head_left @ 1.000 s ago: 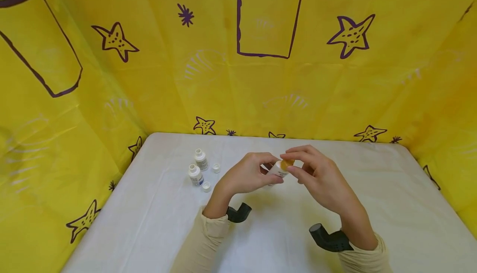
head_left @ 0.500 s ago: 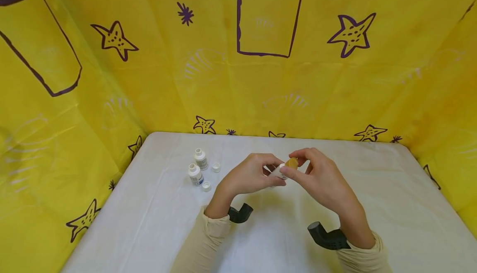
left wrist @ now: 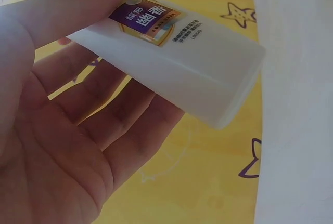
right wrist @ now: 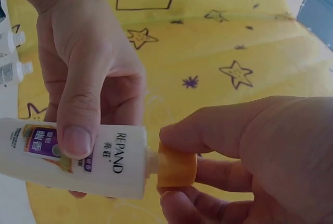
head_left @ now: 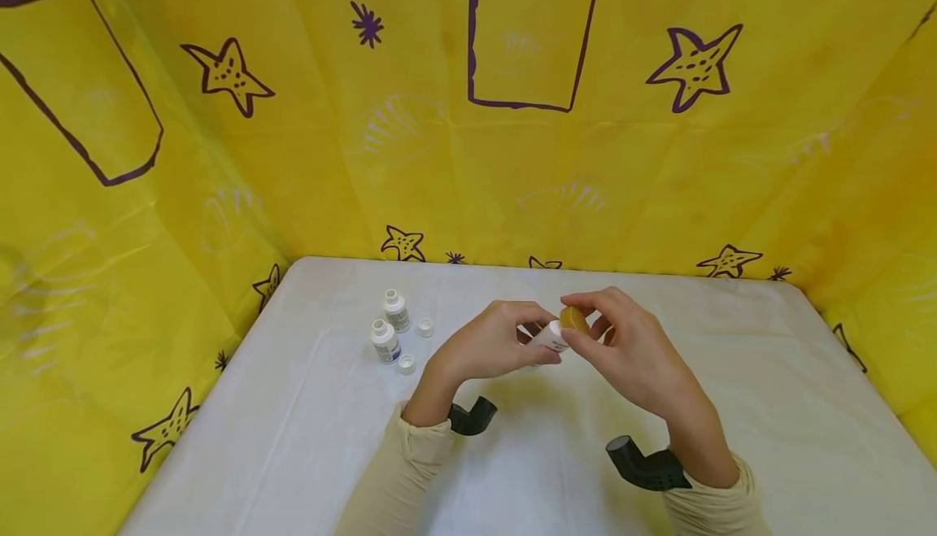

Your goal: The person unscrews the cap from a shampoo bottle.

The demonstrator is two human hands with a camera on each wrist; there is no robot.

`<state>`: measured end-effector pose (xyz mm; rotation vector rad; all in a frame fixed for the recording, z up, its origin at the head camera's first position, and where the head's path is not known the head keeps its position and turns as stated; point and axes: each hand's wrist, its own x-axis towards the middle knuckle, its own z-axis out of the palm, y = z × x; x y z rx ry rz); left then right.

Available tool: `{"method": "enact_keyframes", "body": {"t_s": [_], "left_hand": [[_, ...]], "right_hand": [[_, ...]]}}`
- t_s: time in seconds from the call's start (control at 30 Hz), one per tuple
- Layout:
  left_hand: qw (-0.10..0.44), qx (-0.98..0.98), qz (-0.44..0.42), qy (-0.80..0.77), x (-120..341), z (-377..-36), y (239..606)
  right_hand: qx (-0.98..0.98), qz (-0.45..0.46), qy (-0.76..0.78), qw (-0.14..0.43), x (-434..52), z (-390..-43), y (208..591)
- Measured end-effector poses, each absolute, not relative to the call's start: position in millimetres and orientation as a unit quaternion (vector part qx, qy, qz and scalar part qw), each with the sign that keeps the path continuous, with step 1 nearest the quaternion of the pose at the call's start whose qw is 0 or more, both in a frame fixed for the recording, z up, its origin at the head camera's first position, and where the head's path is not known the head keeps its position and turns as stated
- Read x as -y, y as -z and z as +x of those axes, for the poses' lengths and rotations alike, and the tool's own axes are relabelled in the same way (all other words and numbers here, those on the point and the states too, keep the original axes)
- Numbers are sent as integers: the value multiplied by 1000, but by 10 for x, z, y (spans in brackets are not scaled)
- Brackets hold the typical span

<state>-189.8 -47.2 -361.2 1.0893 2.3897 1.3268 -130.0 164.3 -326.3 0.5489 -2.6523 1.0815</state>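
Note:
My left hand (head_left: 492, 342) holds a white plastic bottle (right wrist: 130, 156) printed "REPAND", with a purple and gold label, tilted above the table. In the left wrist view its flat base end (left wrist: 229, 86) points right and the thumb lies across the body. My right hand (head_left: 633, 350) pinches the orange cap (right wrist: 177, 167) between thumb and fingers. Part of the bottle's neck (right wrist: 152, 163) shows between cap and shoulder in the right wrist view. Whether the cap still engages the neck, I cannot tell.
Left of my hands, two small white bottles (head_left: 396, 311) stand uncapped on the white-covered table (head_left: 293, 438). Two white caps (head_left: 425, 327) lie beside them. A yellow patterned cloth (head_left: 454, 154) surrounds the table at the back and sides.
My right fingers have shifted their hold on the orange cap, which has moved slightly right and turned. The left hand and bottle moved slightly right. The small bottles stay put.

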Motion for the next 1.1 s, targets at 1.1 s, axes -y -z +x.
{"method": "enact_keyframes", "body": {"t_s": [1.1], "left_hand": [[-41, -813, 291, -503, 77, -2159, 3670]], "right_hand": [[906, 44, -405, 117, -2144, -1635, 3369]]}}
